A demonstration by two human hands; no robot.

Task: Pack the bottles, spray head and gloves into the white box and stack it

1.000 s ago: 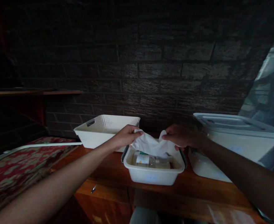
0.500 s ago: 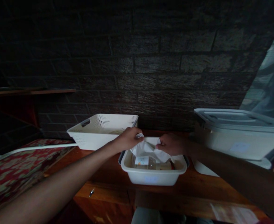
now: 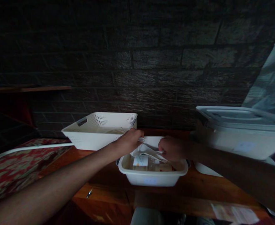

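A small white plastic tub [image 3: 151, 179] sits on a wooden table [image 3: 118, 184]. Inside it lies a clear bottle with a pale label [image 3: 143, 162]. A white cloth [image 3: 145, 149] is draped over the tub's contents. My left hand [image 3: 127, 141] pinches the cloth's left end at the tub's far left corner. My right hand [image 3: 171, 148] grips the cloth's right part above the tub's middle. Both hands are closed on the cloth and held low over the tub.
A white perforated basket [image 3: 100, 129] stands behind and left of the tub. A large lidded white bin [image 3: 238, 131] stands at the right. A dark brick wall [image 3: 137, 62] backs the table. A red patterned surface with a white edge [image 3: 15, 162] lies at left.
Both hands have lowered the cloth from a raised, spread hold down into the tub. My right hand has moved left, closer to my left hand, bunching the cloth.
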